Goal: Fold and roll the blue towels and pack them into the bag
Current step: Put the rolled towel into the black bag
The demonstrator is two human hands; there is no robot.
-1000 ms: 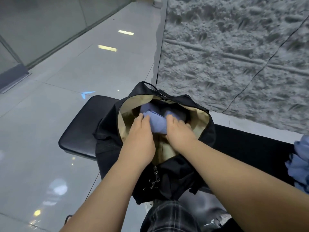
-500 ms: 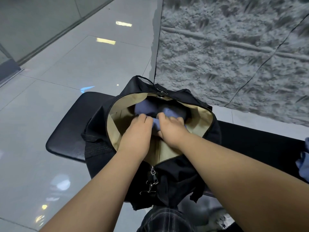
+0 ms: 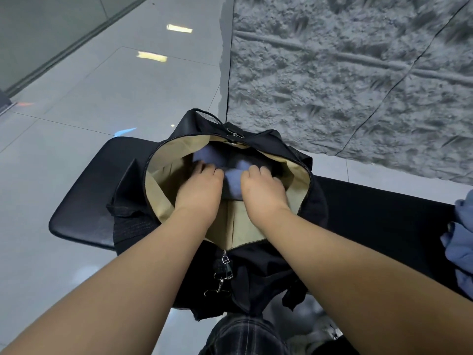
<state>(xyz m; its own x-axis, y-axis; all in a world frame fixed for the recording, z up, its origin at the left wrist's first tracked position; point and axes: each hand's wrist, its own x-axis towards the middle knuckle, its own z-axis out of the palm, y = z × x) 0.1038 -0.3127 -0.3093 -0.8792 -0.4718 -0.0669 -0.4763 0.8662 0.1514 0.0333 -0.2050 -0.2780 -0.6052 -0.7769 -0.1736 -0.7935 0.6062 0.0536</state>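
Observation:
A black bag (image 3: pixel 194 129) with a tan lining lies unzipped on a black bench (image 3: pixel 84 201). Both my hands reach into its mouth. A rolled blue towel (image 3: pixel 234 181) sits between them, with my left hand (image 3: pixel 198 193) pressed on its left end and my right hand (image 3: pixel 263 193) on its right end. Behind it, deeper in the bag, lies another blue towel (image 3: pixel 210 156), partly in shadow. My fingertips are hidden by the towel and the bag's inside. More loose blue towels (image 3: pixel 460 242) lie at the bench's right edge.
The bench stands on a glossy grey tiled floor (image 3: pixel 89 93). A rough grey textured wall (image 3: pixel 345 73) rises right behind the bag. Metal zipper pulls and clips (image 3: pixel 222 272) hang from the bag's near end. Plaid-clothed knee (image 3: pixel 245 334) shows below.
My hands have pushed the rolled towel lower into the bag and spread slightly apart on it. The view has shifted, so the loose towels at the right show again.

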